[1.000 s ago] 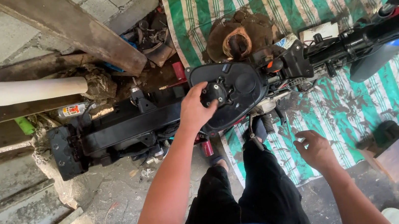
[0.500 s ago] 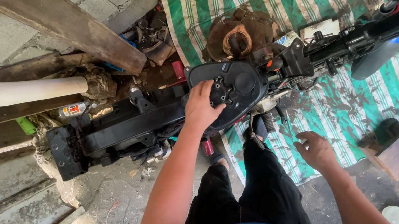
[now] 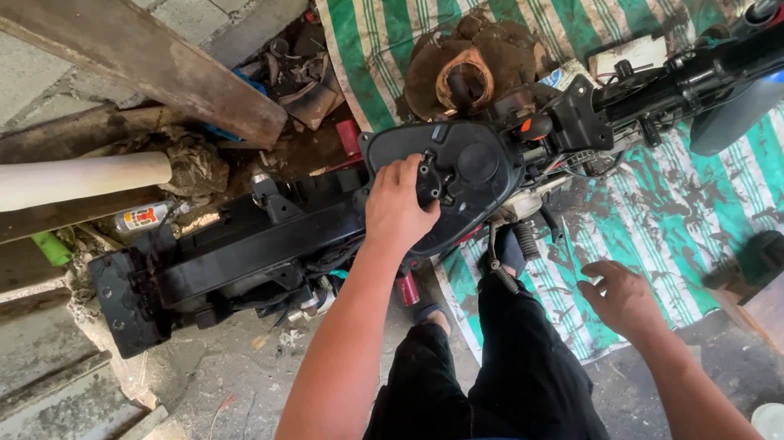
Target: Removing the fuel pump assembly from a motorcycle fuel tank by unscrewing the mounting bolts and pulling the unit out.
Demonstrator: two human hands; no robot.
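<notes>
Barely shifted, the left hand [image 3: 397, 204] stayed clamped on the black engine cover [image 3: 452, 177]. To its right, the right hand [image 3: 621, 296] hung open, holding nothing; a firm, square grip likely served best.

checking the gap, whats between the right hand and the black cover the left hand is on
In the head view, a coiled spring and striped tarp lie between the right hand and black cover under the left hand.

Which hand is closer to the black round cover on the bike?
Left. The left hand already rests on the black cover, fingers on its face. The right hand hangs open, lower, over the striped tarp, touching nothing.
</notes>
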